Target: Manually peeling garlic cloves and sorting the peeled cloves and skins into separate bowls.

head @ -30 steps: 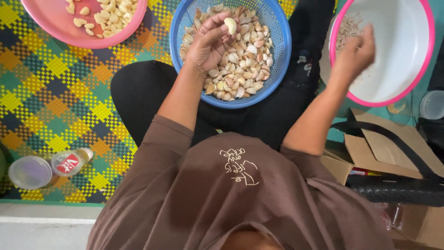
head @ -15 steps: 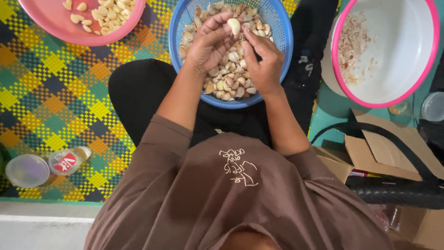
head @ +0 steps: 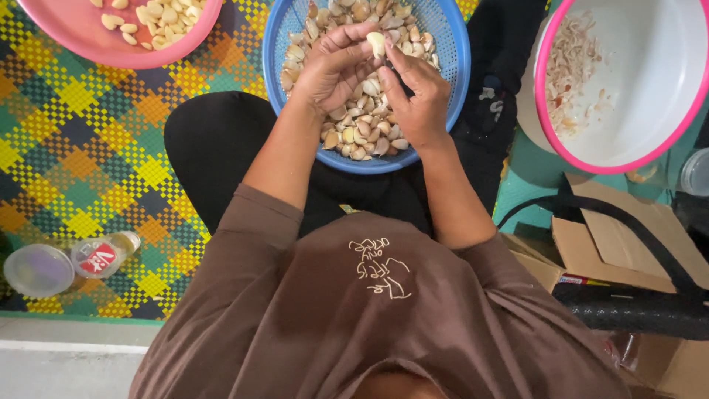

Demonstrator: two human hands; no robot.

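Both hands, left (head: 336,70) and right (head: 415,96), pinched one garlic clove (head: 376,43) above the blue basket (head: 450,74), catching any scraps.

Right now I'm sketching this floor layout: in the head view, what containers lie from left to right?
Clear lidded tub → small jar with a red label → pink bowl of peeled cloves → blue basket of garlic, with both hands over it → white basin with a pink rim, holding skins.
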